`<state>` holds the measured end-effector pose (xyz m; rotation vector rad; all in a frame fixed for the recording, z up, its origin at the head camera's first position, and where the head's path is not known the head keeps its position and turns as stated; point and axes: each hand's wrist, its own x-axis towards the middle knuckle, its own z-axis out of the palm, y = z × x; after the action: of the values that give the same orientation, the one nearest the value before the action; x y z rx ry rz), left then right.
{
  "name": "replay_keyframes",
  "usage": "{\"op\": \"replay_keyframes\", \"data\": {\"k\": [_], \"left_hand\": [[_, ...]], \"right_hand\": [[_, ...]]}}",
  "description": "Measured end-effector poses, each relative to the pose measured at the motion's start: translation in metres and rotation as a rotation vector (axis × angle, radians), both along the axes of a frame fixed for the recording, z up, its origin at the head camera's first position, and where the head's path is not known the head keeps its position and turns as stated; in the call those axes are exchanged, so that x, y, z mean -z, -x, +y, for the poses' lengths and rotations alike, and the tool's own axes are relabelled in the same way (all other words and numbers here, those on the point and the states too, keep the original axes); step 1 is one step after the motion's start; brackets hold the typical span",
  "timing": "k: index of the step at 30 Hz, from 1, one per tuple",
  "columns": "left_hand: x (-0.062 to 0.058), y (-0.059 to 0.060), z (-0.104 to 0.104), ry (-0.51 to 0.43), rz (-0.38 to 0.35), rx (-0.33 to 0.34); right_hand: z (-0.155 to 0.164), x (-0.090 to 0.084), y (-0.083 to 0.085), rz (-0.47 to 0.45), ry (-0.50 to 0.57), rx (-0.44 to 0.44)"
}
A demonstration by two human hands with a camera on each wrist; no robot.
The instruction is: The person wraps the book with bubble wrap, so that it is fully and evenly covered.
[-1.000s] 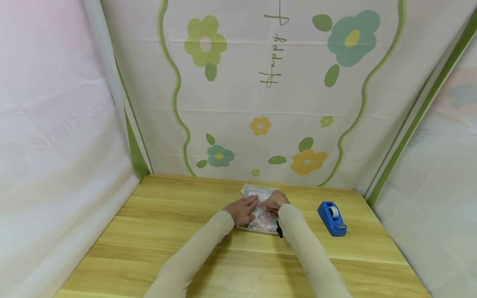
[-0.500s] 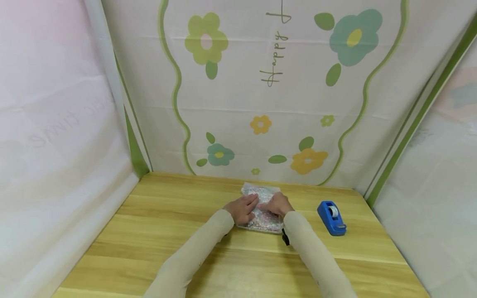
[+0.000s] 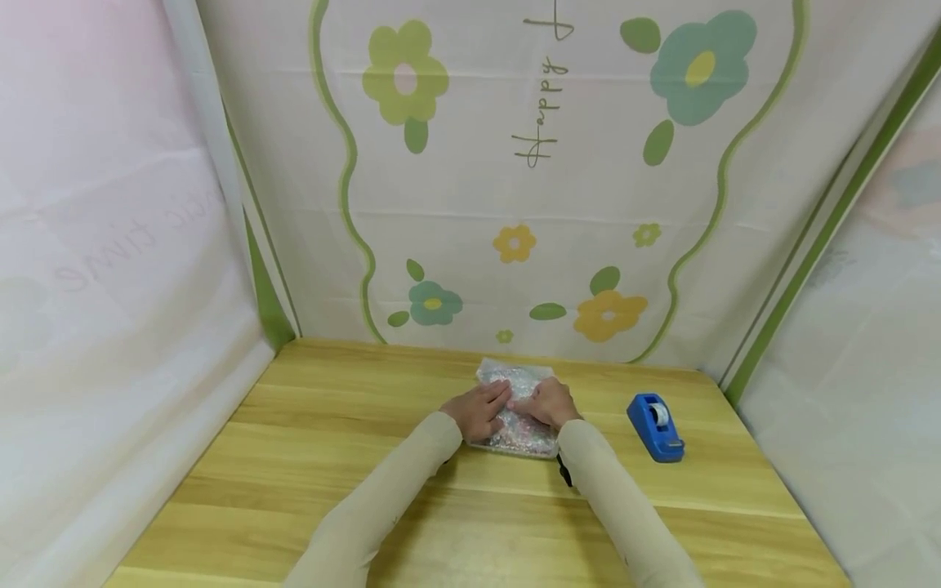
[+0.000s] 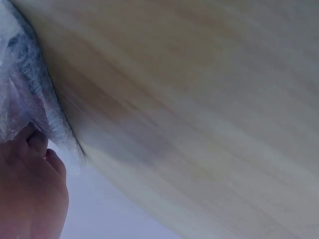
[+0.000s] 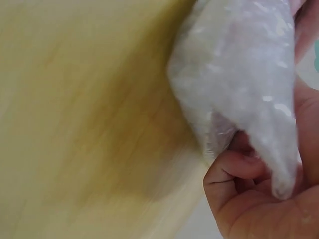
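A bubble-wrap package [image 3: 520,439] lies on the wooden table near its far edge, with pinkish contents showing through. My left hand [image 3: 479,411] rests on its left side, fingers stretched across the wrap. At the right side, my right hand [image 3: 551,402] has a straight digit pointing inward over the package. In the right wrist view, the fingers of that right hand [image 5: 264,199] curl around a loose flap of the bubble wrap [image 5: 234,64]. The left wrist view shows part of the left hand [image 4: 32,194] against the package's crinkled edge [image 4: 30,74].
A blue tape dispenser [image 3: 657,429] with a roll of clear tape stands on the table [image 3: 353,384] to the right of the package. Flower-printed cloth [image 3: 456,188] hangs behind the table and on both sides. A black strap [image 3: 564,471] shows at the right wrist.
My right hand has shifted slightly right and toward me, uncovering more of the package's lower right corner. The left hand has stayed in place on the wrap.
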<state>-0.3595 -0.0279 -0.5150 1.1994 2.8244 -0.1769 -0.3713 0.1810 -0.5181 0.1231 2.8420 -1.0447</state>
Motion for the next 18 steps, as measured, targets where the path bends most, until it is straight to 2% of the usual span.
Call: {"op": "replay_keyframes", "data": {"k": [7,18], "left_hand": [[-0.004,-0.001,-0.001,0.000,-0.004,0.007],[-0.001,0.001,0.000,-0.032,-0.008,0.024]], "right_hand": [[0.000,0.001,-0.004,0.032,-0.018,-0.042],[0.002,0.004,-0.013,0.111,-0.058,-0.120]]}}
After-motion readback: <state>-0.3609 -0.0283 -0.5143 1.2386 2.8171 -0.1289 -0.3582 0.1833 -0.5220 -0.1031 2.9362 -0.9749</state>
